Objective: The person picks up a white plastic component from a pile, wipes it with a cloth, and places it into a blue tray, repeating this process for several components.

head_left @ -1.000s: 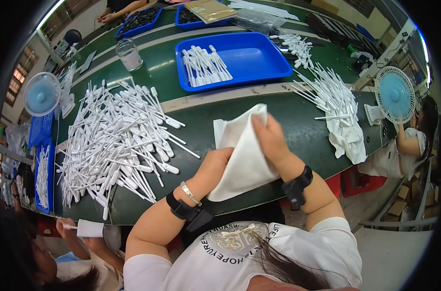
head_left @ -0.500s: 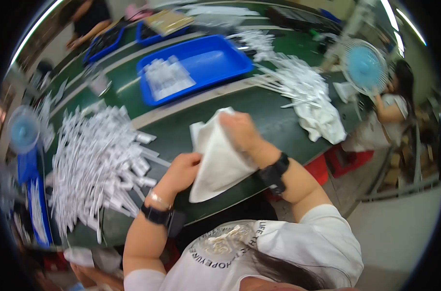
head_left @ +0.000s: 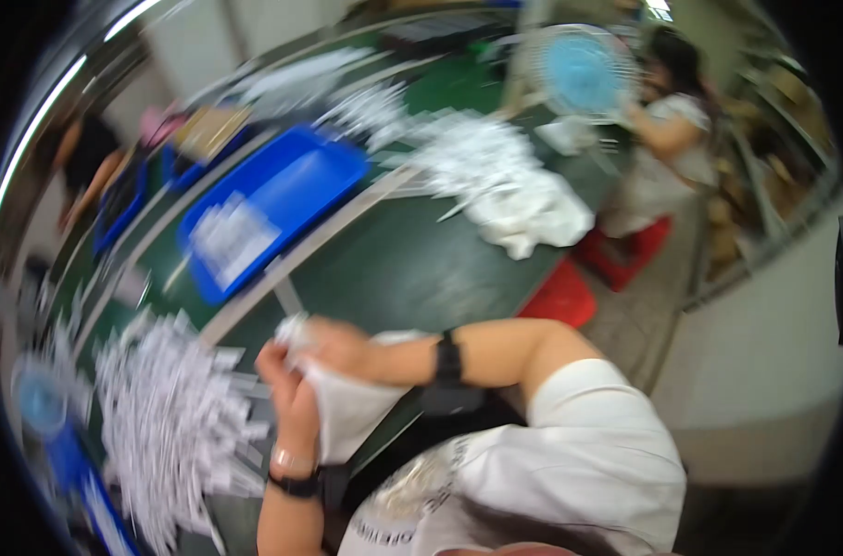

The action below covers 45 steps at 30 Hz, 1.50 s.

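A white cloth (head_left: 352, 412) hangs from my two hands, which are close together over the near edge of the green table. My right hand (head_left: 336, 348) is closed on its upper part, and folds of it fall below the wrist. Beside it, my left hand (head_left: 292, 394) has its fingers bent around the bunched white end. Motion blur hides whether anything is inside the folds. A pale strip (head_left: 289, 296) shows just beyond my hands; whether they hold it cannot be made out. To the left lies a large heap of thin white strips (head_left: 167, 422).
A blue tray (head_left: 320, 171) with white pieces stands across a rail. More white strips (head_left: 472, 144) and a crumpled white cloth (head_left: 533, 213) lie at the right. Beyond are a fan (head_left: 584, 72), a seated person (head_left: 672, 139) and a red stool (head_left: 560, 295). Another person stands far left.
My view has turned to the right. The hands have come together, the right beside the left, and the cloth is now bunched at its top instead of spread between them.
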### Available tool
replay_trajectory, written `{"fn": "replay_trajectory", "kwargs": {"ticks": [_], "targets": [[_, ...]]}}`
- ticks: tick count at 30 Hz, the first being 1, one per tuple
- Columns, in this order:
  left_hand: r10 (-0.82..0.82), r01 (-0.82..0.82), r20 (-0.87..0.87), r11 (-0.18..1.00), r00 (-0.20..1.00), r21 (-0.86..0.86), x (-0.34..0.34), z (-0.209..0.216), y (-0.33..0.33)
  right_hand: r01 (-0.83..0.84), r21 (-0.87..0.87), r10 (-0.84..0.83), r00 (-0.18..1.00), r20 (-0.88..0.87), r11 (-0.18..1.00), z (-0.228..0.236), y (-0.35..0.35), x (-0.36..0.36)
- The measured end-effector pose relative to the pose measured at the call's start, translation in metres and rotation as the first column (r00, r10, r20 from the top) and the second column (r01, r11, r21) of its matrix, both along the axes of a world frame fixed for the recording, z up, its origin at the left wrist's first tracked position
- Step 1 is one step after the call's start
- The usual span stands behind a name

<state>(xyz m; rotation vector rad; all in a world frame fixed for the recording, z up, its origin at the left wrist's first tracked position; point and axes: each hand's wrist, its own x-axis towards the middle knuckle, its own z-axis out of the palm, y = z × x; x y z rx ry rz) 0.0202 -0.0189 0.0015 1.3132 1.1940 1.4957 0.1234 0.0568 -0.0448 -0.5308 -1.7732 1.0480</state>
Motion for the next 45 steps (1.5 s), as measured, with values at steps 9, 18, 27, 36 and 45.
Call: {"fn": "replay_trajectory", "kwargs": {"ticks": [9, 18, 27, 36, 45], "targets": [[0.017, -0.004, 0.153, 0.996, 0.988, -0.090, -0.040, 0.008, 0.020, -0.127, -0.110, 0.168, 0.785, 0.597, 0.986, 0.050, -0.004, 0.028], [0.185, -0.183, 0.486, 0.982, 0.854, -0.051, -0.045, 0.011, 0.022, -0.144, -0.341, 0.243, 0.932, 0.270, 0.929, 0.044, 0.014, 0.042], [0.003, -0.002, 0.218, 1.000, 0.976, -0.004, -0.022, 0.008, 0.009, -0.242, -0.205, 0.311, 0.837, 0.450, 0.948, 0.049, -0.003, 0.035], [0.169, -0.213, 0.492, 0.976, 0.854, 0.034, -0.030, 0.005, 0.019, -0.180, -0.467, 0.309, 0.927, 0.215, 0.866, 0.040, 0.008, 0.040], [0.289, -0.162, -0.418, 0.936, 0.861, 0.312, -0.028, 0.019, 0.018, -0.216, -0.210, 0.288, 0.857, 0.428, 0.954, 0.028, 0.011, 0.033]]}}
